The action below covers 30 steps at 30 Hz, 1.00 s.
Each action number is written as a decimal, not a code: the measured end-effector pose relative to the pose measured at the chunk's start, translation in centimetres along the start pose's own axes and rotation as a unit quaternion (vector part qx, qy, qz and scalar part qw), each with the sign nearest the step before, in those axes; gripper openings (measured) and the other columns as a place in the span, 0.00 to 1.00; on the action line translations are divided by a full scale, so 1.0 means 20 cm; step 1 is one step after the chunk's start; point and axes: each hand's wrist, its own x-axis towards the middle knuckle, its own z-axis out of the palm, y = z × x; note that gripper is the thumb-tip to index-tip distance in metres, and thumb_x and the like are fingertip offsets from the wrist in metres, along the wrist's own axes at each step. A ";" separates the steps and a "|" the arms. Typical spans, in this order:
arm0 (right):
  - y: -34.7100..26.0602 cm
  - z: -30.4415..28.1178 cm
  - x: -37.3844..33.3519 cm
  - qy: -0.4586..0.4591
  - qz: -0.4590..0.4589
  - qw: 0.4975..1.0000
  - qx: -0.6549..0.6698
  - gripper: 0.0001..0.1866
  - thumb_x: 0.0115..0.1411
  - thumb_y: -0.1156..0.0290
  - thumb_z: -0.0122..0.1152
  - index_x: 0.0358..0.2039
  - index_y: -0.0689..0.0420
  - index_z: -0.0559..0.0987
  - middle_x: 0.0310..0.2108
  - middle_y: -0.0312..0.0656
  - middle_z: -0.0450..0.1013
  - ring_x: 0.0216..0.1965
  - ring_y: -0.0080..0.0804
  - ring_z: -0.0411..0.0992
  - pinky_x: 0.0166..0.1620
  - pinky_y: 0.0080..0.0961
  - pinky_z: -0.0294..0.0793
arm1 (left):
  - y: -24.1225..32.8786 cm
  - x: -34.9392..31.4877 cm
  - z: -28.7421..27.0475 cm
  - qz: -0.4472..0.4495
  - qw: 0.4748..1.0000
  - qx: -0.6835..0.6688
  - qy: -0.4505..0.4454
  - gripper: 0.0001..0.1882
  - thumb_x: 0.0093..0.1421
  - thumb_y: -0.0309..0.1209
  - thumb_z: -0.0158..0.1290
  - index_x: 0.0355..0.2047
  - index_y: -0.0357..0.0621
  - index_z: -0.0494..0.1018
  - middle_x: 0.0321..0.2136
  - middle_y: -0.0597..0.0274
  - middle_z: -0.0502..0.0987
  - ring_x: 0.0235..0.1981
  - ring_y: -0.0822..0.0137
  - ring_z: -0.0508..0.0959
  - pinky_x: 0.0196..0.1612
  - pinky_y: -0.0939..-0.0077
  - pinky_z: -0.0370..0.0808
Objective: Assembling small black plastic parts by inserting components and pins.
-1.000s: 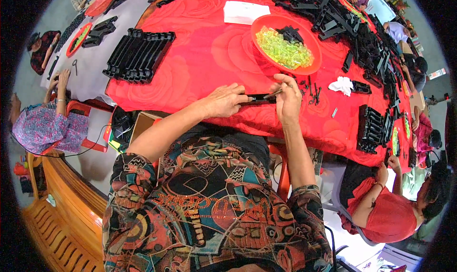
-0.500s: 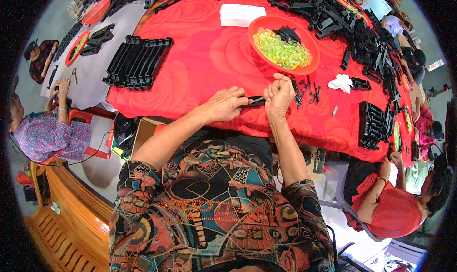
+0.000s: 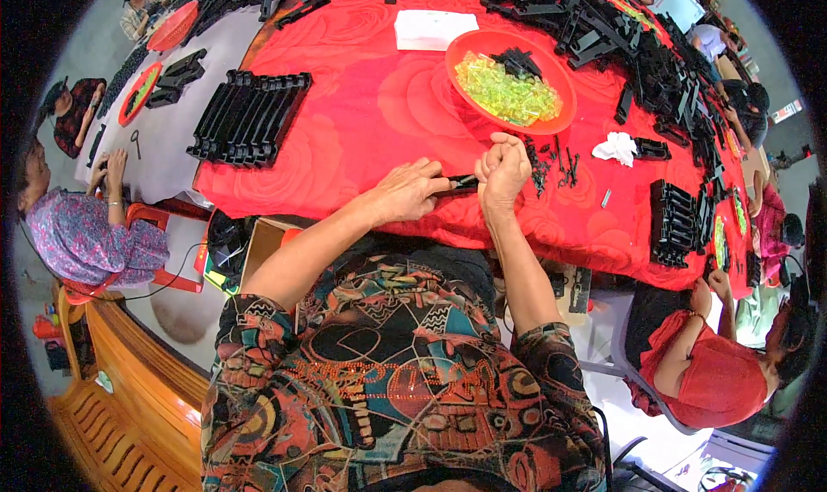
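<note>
At the near edge of the red-clothed table [image 3: 362, 139], my left hand [image 3: 410, 189] grips a black plastic part [image 3: 463, 184] and presses it on the cloth. Its other end runs under my right hand [image 3: 504, 171], which is closed in a fist. Whether a small thing is inside that fist is hidden. Just beyond it stands a round red tray [image 3: 564, 74] with yellow-green translucent pieces [image 3: 508, 87] and some small black pieces [image 3: 519, 62]. Small black bits [image 3: 568, 166] lie scattered right of my right hand.
A row of black plastic parts [image 3: 250, 117] lies at left, another stack [image 3: 676, 221] at right. Black parts [image 3: 594, 27] are heaped along the far side. White paper [image 3: 435, 29] and a crumpled white tissue [image 3: 615, 149] rest on the cloth. People sit working at both sides.
My hands stay nearly in place on the black part. The view has shifted slightly; the person at left has leaned a little.
</note>
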 end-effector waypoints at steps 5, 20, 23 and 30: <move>0.02 -0.01 -0.01 0.014 -0.018 1.000 0.007 0.08 0.57 0.74 0.37 0.31 0.63 0.66 0.09 0.31 0.50 0.07 0.17 0.44 0.10 0.18 0.45 | -0.01 0.00 0.02 0.007 1.000 -0.003 0.008 0.17 0.45 0.27 0.51 0.39 0.47 0.72 0.30 0.57 0.66 0.37 0.56 0.68 0.36 0.61 0.69; 0.07 0.01 -0.03 0.087 -0.055 0.993 -0.059 0.08 0.58 0.73 0.38 0.30 0.62 0.67 0.10 0.32 0.52 0.07 0.18 0.48 0.10 0.18 0.48 | -0.05 0.01 0.05 0.039 0.999 -0.031 0.016 0.16 0.44 0.25 0.50 0.37 0.46 0.72 0.27 0.55 0.65 0.33 0.53 0.68 0.33 0.59 0.67; 0.08 -0.01 -0.04 0.084 -0.080 0.990 -0.076 0.08 0.58 0.73 0.37 0.30 0.62 0.67 0.10 0.32 0.52 0.08 0.17 0.48 0.10 0.18 0.48 | -0.04 0.02 0.06 0.041 0.998 -0.034 0.017 0.16 0.44 0.24 0.50 0.37 0.45 0.72 0.27 0.54 0.65 0.33 0.53 0.68 0.33 0.59 0.67; 0.05 -0.02 -0.02 0.042 -0.040 0.997 -0.053 0.08 0.56 0.74 0.37 0.28 0.60 0.68 0.12 0.32 0.55 0.09 0.19 0.50 0.10 0.20 0.53 | -0.02 0.01 0.02 0.041 0.999 -0.024 0.014 0.16 0.44 0.24 0.49 0.37 0.43 0.72 0.27 0.53 0.65 0.34 0.52 0.68 0.35 0.59 0.67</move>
